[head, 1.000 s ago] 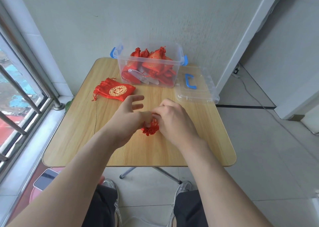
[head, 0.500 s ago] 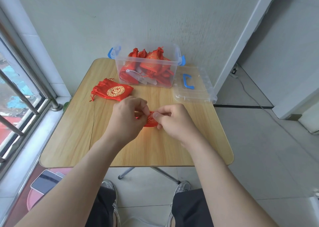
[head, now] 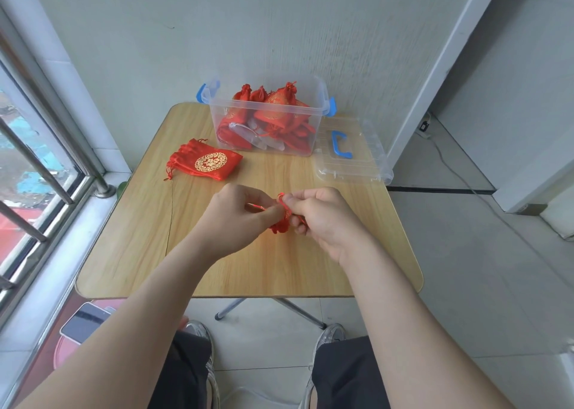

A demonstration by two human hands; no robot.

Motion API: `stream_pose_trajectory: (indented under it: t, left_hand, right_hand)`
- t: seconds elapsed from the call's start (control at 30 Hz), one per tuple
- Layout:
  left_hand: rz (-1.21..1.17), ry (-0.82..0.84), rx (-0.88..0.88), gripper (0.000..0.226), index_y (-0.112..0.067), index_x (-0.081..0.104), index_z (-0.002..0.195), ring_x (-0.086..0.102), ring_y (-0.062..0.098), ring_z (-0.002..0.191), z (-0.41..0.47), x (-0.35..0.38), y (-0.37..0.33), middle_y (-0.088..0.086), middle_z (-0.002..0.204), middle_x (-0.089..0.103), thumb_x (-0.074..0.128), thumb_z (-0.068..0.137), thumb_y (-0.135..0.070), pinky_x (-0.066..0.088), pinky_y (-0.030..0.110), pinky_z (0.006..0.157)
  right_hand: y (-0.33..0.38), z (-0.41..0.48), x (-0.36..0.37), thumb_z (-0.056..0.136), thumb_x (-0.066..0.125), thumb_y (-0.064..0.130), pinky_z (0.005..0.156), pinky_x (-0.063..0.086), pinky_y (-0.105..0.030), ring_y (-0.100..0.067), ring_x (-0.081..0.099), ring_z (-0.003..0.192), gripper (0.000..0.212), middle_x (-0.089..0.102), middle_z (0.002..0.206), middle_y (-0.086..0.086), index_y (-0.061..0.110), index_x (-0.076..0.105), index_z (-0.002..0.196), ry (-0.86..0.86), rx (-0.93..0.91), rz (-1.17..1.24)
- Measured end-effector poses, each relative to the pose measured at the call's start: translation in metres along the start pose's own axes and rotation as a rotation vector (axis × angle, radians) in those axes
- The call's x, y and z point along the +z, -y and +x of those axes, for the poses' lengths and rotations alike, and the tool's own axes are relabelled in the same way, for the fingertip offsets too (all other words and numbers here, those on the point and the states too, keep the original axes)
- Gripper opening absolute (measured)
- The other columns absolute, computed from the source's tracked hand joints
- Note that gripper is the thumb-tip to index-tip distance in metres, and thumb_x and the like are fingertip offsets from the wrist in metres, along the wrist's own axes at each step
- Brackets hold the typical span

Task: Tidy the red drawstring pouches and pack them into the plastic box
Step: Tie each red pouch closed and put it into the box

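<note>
Over the middle of the wooden table [head: 130,253], both hands work on one small red pouch [head: 279,226]. My left hand [head: 236,219] pinches its red drawstring, and my right hand [head: 323,219] grips the bunched pouch and cord; most of the pouch is hidden by my fingers. A stack of flat red pouches [head: 206,162] with a gold emblem lies at the table's left rear. The clear plastic box [head: 313,135] with blue latches stands at the back edge and holds several tied red pouches.
The box's clear lid [head: 351,163] with a blue handle lies flat to the right of the box. A window with metal bars [head: 40,172] runs along the left. A phone [head: 84,321] rests on a pink stool below the table's left corner.
The hands rose from the tabletop, gathered the pouch between them, and now pull its drawstring; the left hand went from spread fingers to a pinch.
</note>
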State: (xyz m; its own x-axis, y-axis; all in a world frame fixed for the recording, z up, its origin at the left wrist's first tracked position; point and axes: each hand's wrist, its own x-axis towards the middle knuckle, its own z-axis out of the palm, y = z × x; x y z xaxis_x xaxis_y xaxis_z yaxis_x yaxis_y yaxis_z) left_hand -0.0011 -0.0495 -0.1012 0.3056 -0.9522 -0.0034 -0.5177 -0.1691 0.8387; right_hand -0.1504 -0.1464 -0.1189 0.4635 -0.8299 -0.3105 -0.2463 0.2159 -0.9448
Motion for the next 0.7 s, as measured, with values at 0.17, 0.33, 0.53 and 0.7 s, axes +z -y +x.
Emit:
stream_pose_trajectory:
  t: [0.17,0.33,0.53,0.7]
  left_hand:
    - [-0.075,0.036,-0.086,0.024,-0.023,0.081,0.091,0.073,0.009,0.091,0.002,-0.009,0.007,-0.008,0.092,0.079,0.06,0.096,-0.032,0.059,0.039,0.088]
    - [-0.121,0.101,-0.111,0.049,-0.02,0.082,0.092,0.072,0.01,0.089,-0.001,-0.009,0.003,-0.009,0.091,0.08,0.051,0.106,-0.055,0.057,0.033,0.086]
    - [0.046,-0.073,-0.047,0.041,-0.018,0.073,0.079,0.063,0.003,0.062,0.006,-0.006,0.016,-0.011,0.066,0.07,0.055,0.109,-0.039,0.046,0.021,0.06]
    - [0.336,-0.067,-0.11,0.036,-0.017,0.068,0.079,0.07,0.011,0.061,0.012,-0.011,0.035,-0.004,0.061,0.072,0.053,0.11,-0.026,0.059,0.034,0.067]
  right_hand:
    - [0.001,-0.002,0.002,0.102,0.069,0.02,0.063,0.044,-0.029,-0.014,0.053,0.063,0.013,0.06,0.063,0.0,0.012,0.08,0.1,-0.014,-0.02,-0.053]
    - [0.003,-0.006,0.004,0.101,0.072,0.025,0.066,0.046,-0.028,-0.009,0.056,0.061,0.013,0.062,0.065,0.001,0.016,0.08,0.104,-0.021,-0.03,-0.098]
    - [0.001,-0.009,0.002,0.102,0.072,0.024,0.08,0.055,-0.027,-0.004,0.066,0.074,0.012,0.073,0.078,0.014,0.022,0.083,0.106,0.006,-0.176,-0.308]
    - [-0.007,-0.009,-0.004,0.106,0.063,0.016,0.087,0.05,-0.027,-0.022,0.069,0.109,0.02,0.072,0.122,-0.005,0.017,0.08,0.117,-0.04,-0.269,-0.877]
